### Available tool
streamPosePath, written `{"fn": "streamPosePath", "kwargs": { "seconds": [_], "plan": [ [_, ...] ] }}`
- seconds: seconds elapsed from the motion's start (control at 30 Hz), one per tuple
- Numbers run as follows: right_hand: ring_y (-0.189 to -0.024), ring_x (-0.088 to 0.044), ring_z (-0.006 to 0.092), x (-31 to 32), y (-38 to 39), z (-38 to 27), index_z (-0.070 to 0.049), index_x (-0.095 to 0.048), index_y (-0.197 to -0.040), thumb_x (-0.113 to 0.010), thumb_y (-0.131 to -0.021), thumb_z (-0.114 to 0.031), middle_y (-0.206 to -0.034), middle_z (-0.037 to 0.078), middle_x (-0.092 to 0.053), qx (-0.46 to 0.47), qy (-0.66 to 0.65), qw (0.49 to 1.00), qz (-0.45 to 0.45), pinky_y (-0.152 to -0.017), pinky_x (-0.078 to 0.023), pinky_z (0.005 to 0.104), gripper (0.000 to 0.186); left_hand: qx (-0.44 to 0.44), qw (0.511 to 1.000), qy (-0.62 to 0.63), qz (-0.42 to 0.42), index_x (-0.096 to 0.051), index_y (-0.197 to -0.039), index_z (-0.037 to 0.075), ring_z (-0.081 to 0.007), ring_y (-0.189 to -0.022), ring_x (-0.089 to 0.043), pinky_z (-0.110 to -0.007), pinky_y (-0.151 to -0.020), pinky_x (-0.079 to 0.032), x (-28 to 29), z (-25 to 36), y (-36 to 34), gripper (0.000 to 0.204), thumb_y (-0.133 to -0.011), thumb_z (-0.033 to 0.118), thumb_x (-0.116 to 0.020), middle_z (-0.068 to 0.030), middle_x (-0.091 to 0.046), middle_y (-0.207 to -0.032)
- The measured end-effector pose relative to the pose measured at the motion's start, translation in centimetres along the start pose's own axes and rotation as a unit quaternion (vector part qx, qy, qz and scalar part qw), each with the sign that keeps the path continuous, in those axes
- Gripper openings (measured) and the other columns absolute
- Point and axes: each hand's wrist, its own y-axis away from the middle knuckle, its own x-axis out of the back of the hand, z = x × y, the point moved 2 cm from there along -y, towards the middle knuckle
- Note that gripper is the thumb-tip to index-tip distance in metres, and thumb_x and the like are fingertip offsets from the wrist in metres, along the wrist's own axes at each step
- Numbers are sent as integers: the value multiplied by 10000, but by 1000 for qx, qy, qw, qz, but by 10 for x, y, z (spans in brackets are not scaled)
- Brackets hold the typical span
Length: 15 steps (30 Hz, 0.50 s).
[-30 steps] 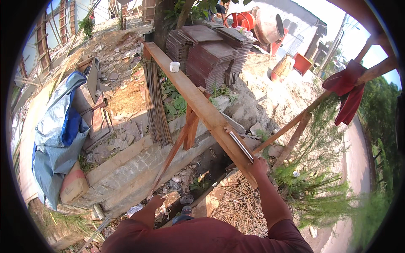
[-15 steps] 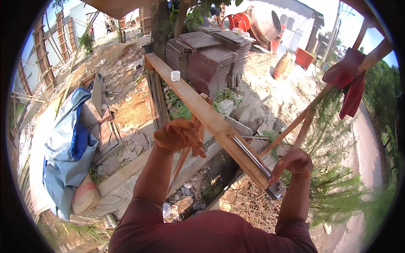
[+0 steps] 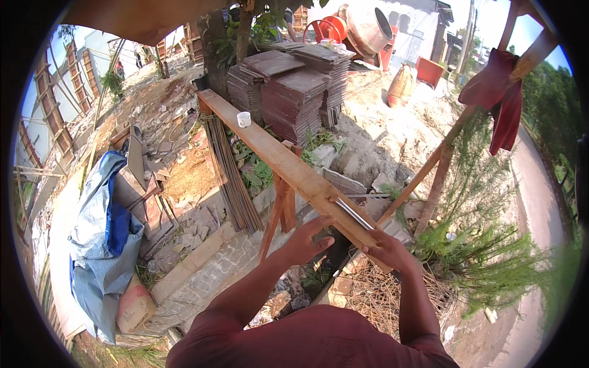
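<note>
A long wooden plank (image 3: 276, 150) slopes from the far left toward me, with a shiny silver metal bar (image 3: 353, 213) lying along its near end. Over the bar's lower end lies my right hand (image 3: 392, 251), its fingers curled round it and the thumb on the wood. That end of the bar is hidden by the hand. My left hand (image 3: 305, 240) is open and holds nothing, thumb and fingers apart, close to the plank's left edge. Farther up the plank stands a small white cup (image 3: 243, 119).
Wooden legs (image 3: 279, 211) prop up the plank. Beyond it are stacked dark red tiles (image 3: 294, 101), a cement mixer (image 3: 368, 30) and a sack (image 3: 401, 87). Thin rods (image 3: 227, 165) and a blue tarp (image 3: 101, 245) lie left. Tangled wire (image 3: 374, 288) sits below; a red cloth (image 3: 506, 101) hangs right.
My left hand has come down and right, toward the plank's edge. My right hand has moved left onto the bar's lower end, covering the block that showed there. The view has shifted slightly.
</note>
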Motion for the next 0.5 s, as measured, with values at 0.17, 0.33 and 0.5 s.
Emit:
{"fn": "streamPosePath", "kwargs": {
  "seconds": [0.17, 0.33, 0.5],
  "plan": [
    [-1249, -426, 392, -61, 26, -23, -93, -399, -1372, -682, -768, -269, -1369, 188, -425, 221, 23, 975, 0, -1008, -356, 458, 689, -119, 992, 11, -49, -566, -1005, 45, -331, -968, -582, -438, -813, -467, -24, 94, 10, 392, -867, 409, -606, -162, -588, -1038],
    [-1293, -352, 389, -56, 28, -59, -110, -340, -1400, -606, -769, -249, -1422, 194, -335, 135, 309, 931, 143, -1034, -285, 486, 698, -20, 997, -51, -55, -554, -808, 28, -326, -740, -605, -437, -696, -476, -29, 98, 12, 531, -917, 537, -446, -173, -590, -792],
    [-1287, -362, 391, -55, 27, -53, -114, -389, -1366, -600, -768, -218, -1403, 191, -368, 167, 335, 916, 144, -1034, -291, 483, 643, -26, 996, -46, -71, -568, -800, 2, -366, -736, -604, -462, -733, -467, -36, 91, 14, 659, -924, 605, -335, -194, -602, -766]
  ]
}}
